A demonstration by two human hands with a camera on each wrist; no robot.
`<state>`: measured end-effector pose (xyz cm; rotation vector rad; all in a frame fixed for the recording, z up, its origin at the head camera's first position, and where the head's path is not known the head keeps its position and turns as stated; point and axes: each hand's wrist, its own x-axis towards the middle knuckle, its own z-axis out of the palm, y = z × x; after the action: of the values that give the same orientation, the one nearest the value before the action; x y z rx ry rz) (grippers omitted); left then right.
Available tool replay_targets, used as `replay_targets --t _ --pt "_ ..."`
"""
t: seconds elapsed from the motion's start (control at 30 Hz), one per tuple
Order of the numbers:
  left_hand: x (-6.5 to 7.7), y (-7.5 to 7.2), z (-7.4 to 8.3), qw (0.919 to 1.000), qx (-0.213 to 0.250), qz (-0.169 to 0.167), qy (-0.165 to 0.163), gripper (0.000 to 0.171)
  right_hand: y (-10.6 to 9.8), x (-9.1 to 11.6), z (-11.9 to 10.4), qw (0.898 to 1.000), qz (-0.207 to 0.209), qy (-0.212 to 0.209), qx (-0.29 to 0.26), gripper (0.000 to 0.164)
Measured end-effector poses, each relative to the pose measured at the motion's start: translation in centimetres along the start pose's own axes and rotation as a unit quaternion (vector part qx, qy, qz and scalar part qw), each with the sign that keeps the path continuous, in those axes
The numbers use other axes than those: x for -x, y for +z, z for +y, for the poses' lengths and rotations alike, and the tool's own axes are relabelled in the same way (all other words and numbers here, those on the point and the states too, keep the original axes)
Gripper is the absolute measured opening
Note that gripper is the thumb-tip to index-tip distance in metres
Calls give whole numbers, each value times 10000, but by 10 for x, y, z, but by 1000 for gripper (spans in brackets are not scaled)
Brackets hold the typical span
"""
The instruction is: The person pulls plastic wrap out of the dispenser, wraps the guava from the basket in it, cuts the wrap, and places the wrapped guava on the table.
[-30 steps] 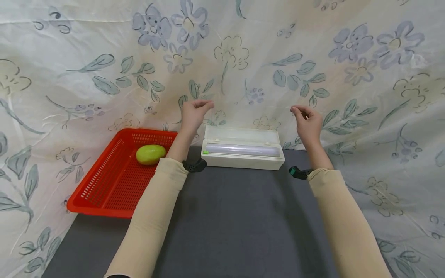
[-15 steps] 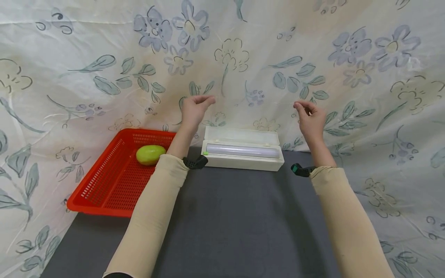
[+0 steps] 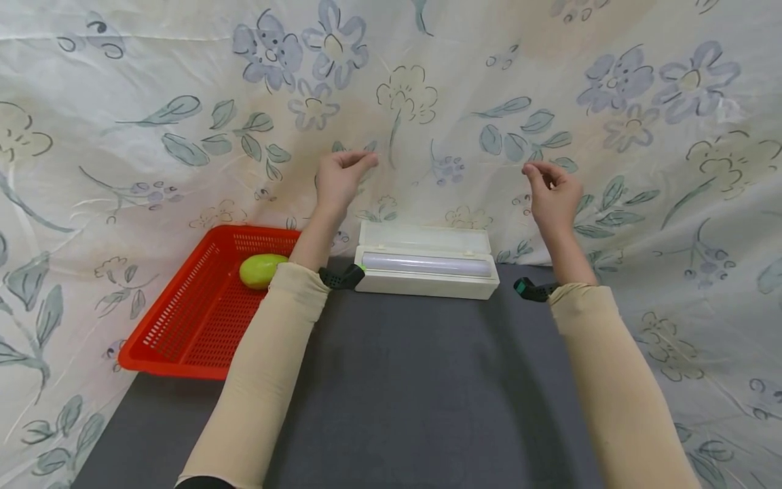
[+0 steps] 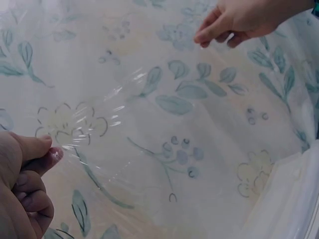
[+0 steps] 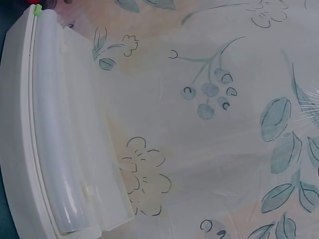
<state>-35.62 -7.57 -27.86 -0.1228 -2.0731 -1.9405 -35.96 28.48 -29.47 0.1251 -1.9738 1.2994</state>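
Note:
My left hand (image 3: 339, 182) and right hand (image 3: 554, 197) are raised side by side above the back of the table. Thumb and forefinger of each pinch the edge of clear cling film (image 4: 117, 107), whose shiny creases run between them in the left wrist view. Against the patterned cloth the film barely shows in the head view. Below and between the hands stands a white dispenser box (image 3: 427, 285) with its lid up, holding a roll of cling film (image 3: 427, 263). The right hand is out of sight in its own wrist view.
At the left, a red plastic basket (image 3: 171, 370) holds a yellow-green oval fruit (image 3: 261, 272); my left forearm overlaps its right side. Floral cloth (image 3: 427, 61) hangs behind the dark grey table (image 3: 421, 394), close against the raised lid.
Both hands have risen, and the right has also shifted a little outward, widening the gap between them. The pinch of each hand is kept. Box, basket and fruit stay where they were.

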Motion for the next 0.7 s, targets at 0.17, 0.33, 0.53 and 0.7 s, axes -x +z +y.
replay_targets --t 0.17,0.33,0.53,0.7 --pt "2 0 9 9998 112 37 136 22 -2 -4 -5 9999 44 -99 -33 26" --pt "4 0 16 9994 179 42 296 22 -2 -9 -10 9994 148 -264 -163 23" --pt "5 0 25 9988 330 38 348 22 -7 -12 -20 9995 157 -190 -218 24" --pt "9 -2 28 9982 393 55 450 23 -10 -11 -22 9992 96 -275 -275 26"
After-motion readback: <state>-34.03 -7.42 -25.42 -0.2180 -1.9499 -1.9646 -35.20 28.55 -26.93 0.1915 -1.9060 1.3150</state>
